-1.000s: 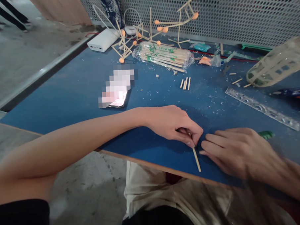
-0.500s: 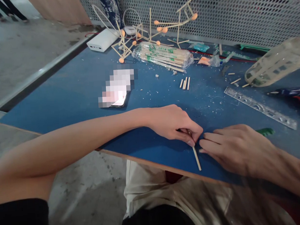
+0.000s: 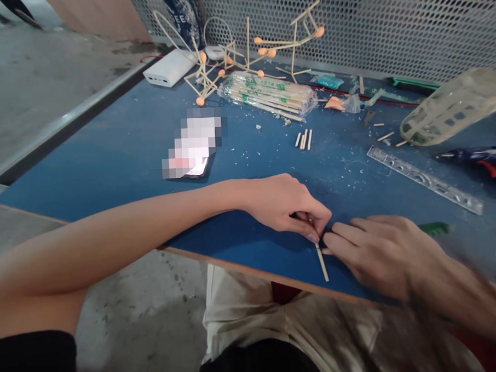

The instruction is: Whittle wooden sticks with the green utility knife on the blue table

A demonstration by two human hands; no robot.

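Observation:
My left hand (image 3: 288,206) is closed in a pinch on a thin wooden stick (image 3: 323,266), holding it against the blue tabletop near the front edge. The stick's lower end sticks out below my fingertips, with a small dark mark across it. Just to the right, my right hand (image 3: 378,251) is closed, its fingertips beside the stick. A green-handled craft knife (image 3: 434,229) pokes out behind that hand and seems gripped in it; its blade is mostly hidden. Several short cut sticks (image 3: 303,140) lie side by side beyond my hands.
A clear ruler (image 3: 426,179), a glue gun (image 3: 480,156) and a plastic bottle (image 3: 450,108) lie to the right. Behind are a bag of sticks (image 3: 272,91), stick frames with orange blobs (image 3: 295,41) and a white power bank (image 3: 171,67). A phone (image 3: 197,144) lies left.
My right hand has moved slightly nearer, bringing its fingertips against or very close to the stick; the green handle moved with it. A dark mark now shows on the stick. My left hand keeps its pinch.

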